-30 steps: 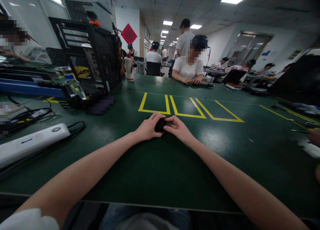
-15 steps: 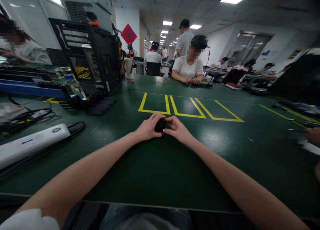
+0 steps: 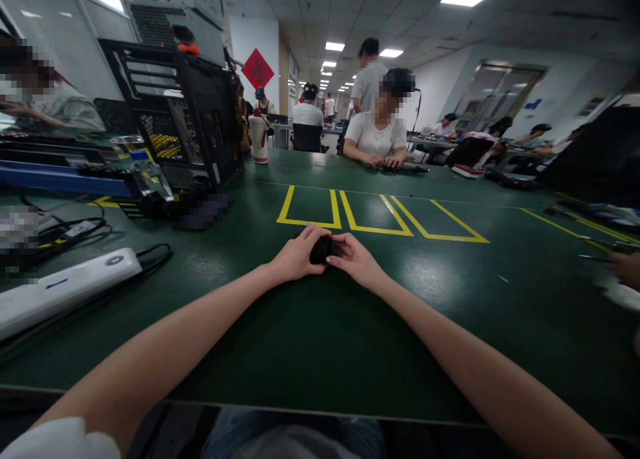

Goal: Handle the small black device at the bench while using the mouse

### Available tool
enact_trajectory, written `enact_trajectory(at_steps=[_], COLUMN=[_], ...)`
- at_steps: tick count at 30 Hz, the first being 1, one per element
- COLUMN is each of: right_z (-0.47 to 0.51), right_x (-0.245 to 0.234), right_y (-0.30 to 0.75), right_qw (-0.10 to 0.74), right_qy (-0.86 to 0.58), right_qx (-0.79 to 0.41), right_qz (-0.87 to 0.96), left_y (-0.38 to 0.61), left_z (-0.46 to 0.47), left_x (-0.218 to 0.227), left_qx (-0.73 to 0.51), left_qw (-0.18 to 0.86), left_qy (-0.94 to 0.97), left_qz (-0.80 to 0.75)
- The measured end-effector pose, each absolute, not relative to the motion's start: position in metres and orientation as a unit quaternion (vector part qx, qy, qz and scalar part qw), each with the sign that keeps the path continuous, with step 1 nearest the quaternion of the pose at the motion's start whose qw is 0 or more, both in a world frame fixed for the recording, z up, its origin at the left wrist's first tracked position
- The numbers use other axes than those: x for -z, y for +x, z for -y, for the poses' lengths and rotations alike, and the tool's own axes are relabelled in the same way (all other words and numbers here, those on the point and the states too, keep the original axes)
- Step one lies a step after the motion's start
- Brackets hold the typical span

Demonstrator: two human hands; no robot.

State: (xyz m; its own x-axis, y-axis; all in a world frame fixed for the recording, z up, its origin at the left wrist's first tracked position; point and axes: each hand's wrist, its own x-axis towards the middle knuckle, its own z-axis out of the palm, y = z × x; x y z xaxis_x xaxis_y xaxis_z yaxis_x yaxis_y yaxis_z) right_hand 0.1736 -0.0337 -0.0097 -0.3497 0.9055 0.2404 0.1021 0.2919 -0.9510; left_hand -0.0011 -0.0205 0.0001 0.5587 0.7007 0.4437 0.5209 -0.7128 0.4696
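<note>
Black object (image 3: 321, 250) is held well in from the near edge of the tabletop (image 3: 310, 346), left hand (image 3: 296, 254) gripping it, seemingly to steady it while the right hand (image 3: 356, 257) pinches its right end.

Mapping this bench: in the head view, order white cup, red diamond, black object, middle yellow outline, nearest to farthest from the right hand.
1. Black object, at the right hand.
2. Middle yellow outline, just beyond.
3. White cup, farther, left.
4. Red diamond, on background wall.
</note>
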Motion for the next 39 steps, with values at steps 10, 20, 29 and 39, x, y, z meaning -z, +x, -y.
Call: enact_trajectory(at_steps=[10,20,29,39], right_z=[0.046,0.041,0.034,-0.001], right_x=[0.012,0.017,0.016,0.019], right_y=[0.169,0.179,0.189,0.223], right_qw=[0.444,0.355,0.255,0.251], right_qy=[-0.376,-0.502,-0.52,-0.633], right_qx=[-0.329,-0.17,-0.09,-0.055], right_qz=[0.743,0.77,0.81,0.73], left_y=[-0.002,-0.005,-0.002,0.027], left_z=[0.02,0.013,-0.003,-0.042], left_x=[-0.001,0.003,0.005,0.004], left_qx=[-0.314,-0.317,-0.234,-0.256], left_qw=[0.138,0.14,0.214,0.197], left_qy=[0.875,0.849,0.831,0.751], left_qz=[-0.341,-0.399,-0.458,-0.576])
